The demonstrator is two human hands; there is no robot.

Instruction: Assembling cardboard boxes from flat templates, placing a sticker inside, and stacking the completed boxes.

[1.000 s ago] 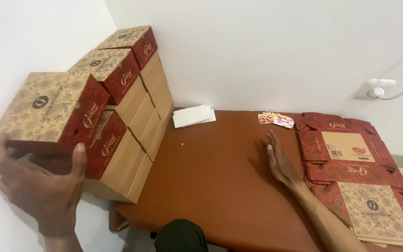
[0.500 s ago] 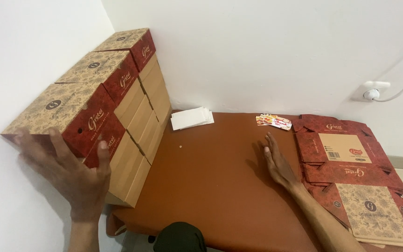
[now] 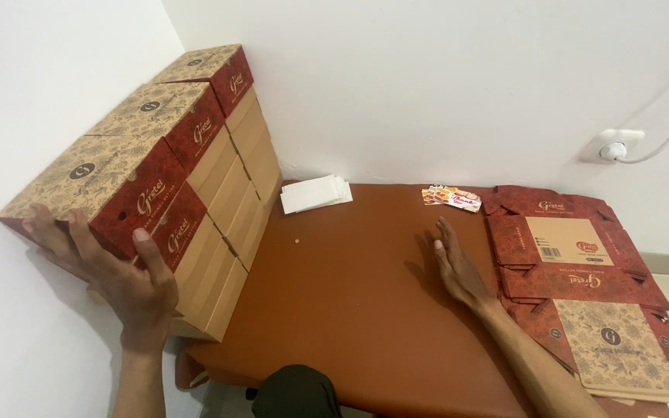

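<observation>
Left hand (image 3: 114, 271) is cupped under the near end of the top box (image 3: 98, 190), fingers spread along its bottom edge and thumb up on the red front, so it's got a grip on that box while it sits on the nearest stack of boxes (image 3: 203, 263) against the left wall. That box is kraft brown on top with a floral print and a red front flap. Two more stacks with the same red-fronted boxes on top (image 3: 195, 97) run back along the wall to the corner. Right hand (image 3: 458, 267) is flat and open on the brown table (image 3: 350, 294), fingers stretched out, holding nothing. Just to its right is a pile of flattened boxes (image 3: 582, 286), red and kraft, unfolded. Further back there's a small pile of white cards (image 3: 315, 193) and a little colourful card (image 3: 452, 198), and a white wall socket (image 3: 612, 145) with a cable on the back wall
</observation>
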